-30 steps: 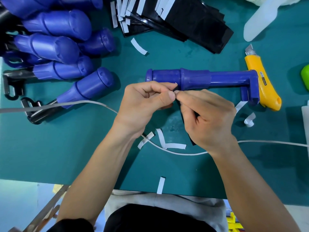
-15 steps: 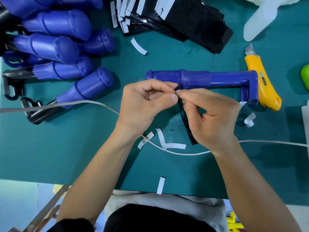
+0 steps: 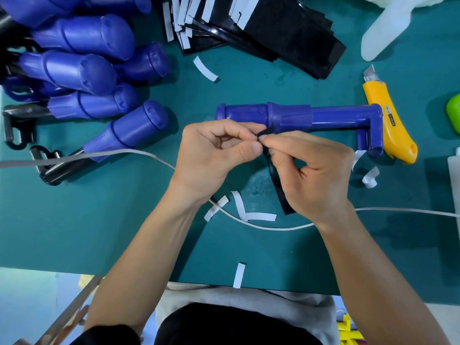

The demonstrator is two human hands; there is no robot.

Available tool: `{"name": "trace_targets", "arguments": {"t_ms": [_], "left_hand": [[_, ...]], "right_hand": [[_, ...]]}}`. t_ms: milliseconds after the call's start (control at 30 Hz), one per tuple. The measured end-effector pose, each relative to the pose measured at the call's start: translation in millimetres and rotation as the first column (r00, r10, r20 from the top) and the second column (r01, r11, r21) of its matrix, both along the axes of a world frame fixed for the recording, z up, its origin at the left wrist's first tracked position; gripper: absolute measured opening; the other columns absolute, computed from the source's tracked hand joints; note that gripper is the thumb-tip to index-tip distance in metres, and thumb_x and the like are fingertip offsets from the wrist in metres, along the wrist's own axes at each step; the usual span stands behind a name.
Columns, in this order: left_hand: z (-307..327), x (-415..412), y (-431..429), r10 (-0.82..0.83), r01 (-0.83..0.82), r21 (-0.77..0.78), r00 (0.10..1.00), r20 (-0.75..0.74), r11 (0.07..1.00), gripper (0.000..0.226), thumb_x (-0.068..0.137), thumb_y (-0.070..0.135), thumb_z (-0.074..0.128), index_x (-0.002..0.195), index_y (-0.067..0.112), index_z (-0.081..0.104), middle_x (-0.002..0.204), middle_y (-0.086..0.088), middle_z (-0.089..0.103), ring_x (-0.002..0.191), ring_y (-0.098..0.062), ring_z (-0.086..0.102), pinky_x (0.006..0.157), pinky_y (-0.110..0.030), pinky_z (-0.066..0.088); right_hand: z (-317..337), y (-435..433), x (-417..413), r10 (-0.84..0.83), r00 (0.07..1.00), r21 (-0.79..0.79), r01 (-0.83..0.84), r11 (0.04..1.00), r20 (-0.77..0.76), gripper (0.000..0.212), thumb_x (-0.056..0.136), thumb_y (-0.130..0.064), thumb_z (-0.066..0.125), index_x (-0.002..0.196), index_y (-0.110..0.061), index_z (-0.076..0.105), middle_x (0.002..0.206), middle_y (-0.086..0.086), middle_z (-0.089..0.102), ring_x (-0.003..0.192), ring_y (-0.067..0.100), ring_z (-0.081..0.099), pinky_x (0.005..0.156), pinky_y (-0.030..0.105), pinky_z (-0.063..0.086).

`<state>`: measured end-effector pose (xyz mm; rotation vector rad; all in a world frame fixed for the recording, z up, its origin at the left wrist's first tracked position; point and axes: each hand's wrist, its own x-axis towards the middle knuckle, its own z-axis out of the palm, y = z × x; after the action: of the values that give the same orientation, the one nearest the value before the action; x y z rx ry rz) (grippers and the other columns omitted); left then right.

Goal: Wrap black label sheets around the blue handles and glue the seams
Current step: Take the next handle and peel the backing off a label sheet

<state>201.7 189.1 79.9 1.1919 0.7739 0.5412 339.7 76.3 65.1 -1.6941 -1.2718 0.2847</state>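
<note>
Teal tabletop (image 3: 99,232) carries white strips (image 3: 260,216), a white cable (image 3: 273,227), a yellow knife (image 3: 388,130) and piled blue handles (image 3: 74,68). The left hand (image 3: 211,155) and right hand (image 3: 316,175) pinch a black label sheet (image 3: 280,192) just beside the central blue handle (image 3: 286,115).

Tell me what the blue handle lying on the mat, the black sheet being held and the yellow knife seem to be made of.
The blue handle: moulded plastic, by its ridges and soft sheen. The black label sheet: thin glossy film, likely plastic or coated paper; it bends limply. The utility knife: smooth yellow plastic body, grey blade tip that looks metal.
</note>
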Motion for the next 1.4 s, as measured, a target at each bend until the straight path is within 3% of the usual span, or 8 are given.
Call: {"name": "trace_targets", "arguments": {"t_ms": [233,400,900,1267,1333,1400], "left_hand": [[-0.7,0.3,-2.2,0.003,-0.003,0.041,1.0,-0.008,0.999,0.03,0.076,-0.004,0.08,0.075,0.026,0.08,0.096,-0.001,0.08,0.094,-0.015,0.075,0.087,-0.029,0.057],[-0.1,0.4,-5.5,0.015,-0.014,0.075,1.0,-0.018,0.997,0.028,0.073,-0.006,0.081,0.075,0.021,0.075,0.096,-0.001,0.08,0.095,-0.015,0.076,0.086,-0.028,0.058],[7.2,0.8,-0.5,-0.024,0.015,-0.117,0.997,-0.075,0.993,0.027,0.076,-0.001,0.074,0.067,0.024,0.079,0.098,0.0,0.08,0.092,-0.012,0.074,0.083,-0.027,0.058],[6.8,4.5,-1.8,-0.052,0.029,-0.183,0.991,-0.127,0.983,0.03,0.073,0.002,0.058,0.06,0.027,0.067,0.098,0.004,0.077,0.092,-0.014,0.069,0.094,-0.042,0.056],[6.0,4.1,-1.3,-0.047,0.023,-0.189,0.992,-0.119,0.982,0.03,0.073,0.002,0.057,0.06,0.027,0.067,0.099,0.003,0.077,0.094,-0.013,0.07,0.091,-0.038,0.06],[5.6,3.8,-0.4,-0.04,0.019,-0.199,0.994,-0.1,0.98,0.031,0.074,0.002,0.056,0.061,0.027,0.067,0.098,0.002,0.077,0.095,-0.012,0.07,0.083,-0.03,0.058]], "right_hand": [[2.0,-0.2,1.1,0.011,0.995,-0.011,-0.012,1.0,-0.097,0.021,0.096,0.012,0.064,0.099,0.0,0.081,0.08,0.018,0.075,0.069,0.035,0.071,0.061,0.043,0.053],[2.3,0.5,-1.3,0.02,0.996,-0.023,-0.023,0.999,-0.087,0.022,0.096,0.012,0.064,0.097,-0.001,0.082,0.076,0.015,0.074,0.064,0.033,0.068,0.058,0.042,0.051],[-3.2,0.0,-1.8,0.005,1.0,0.004,-0.005,1.0,-0.001,0.022,0.092,0.014,0.065,0.093,-0.001,0.082,0.076,0.015,0.074,0.063,0.036,0.068,0.056,0.045,0.053],[-4.8,-0.3,-1.7,0.016,0.993,-0.003,-0.016,1.0,-0.116,0.024,0.093,0.013,0.064,0.097,-0.003,0.082,0.078,0.014,0.075,0.067,0.032,0.069,0.06,0.042,0.052],[-3.4,-0.7,-0.2,0.017,0.983,-0.006,-0.018,1.0,-0.185,0.024,0.094,0.012,0.064,0.099,-0.004,0.082,0.081,0.014,0.076,0.072,0.029,0.071,0.065,0.04,0.054],[-0.6,0.5,2.9,0.021,0.965,-0.009,-0.024,1.0,-0.26,0.027,0.092,0.013,0.064,0.098,-0.008,0.081,0.087,0.005,0.079,0.077,0.018,0.073,0.069,0.031,0.056]]}}
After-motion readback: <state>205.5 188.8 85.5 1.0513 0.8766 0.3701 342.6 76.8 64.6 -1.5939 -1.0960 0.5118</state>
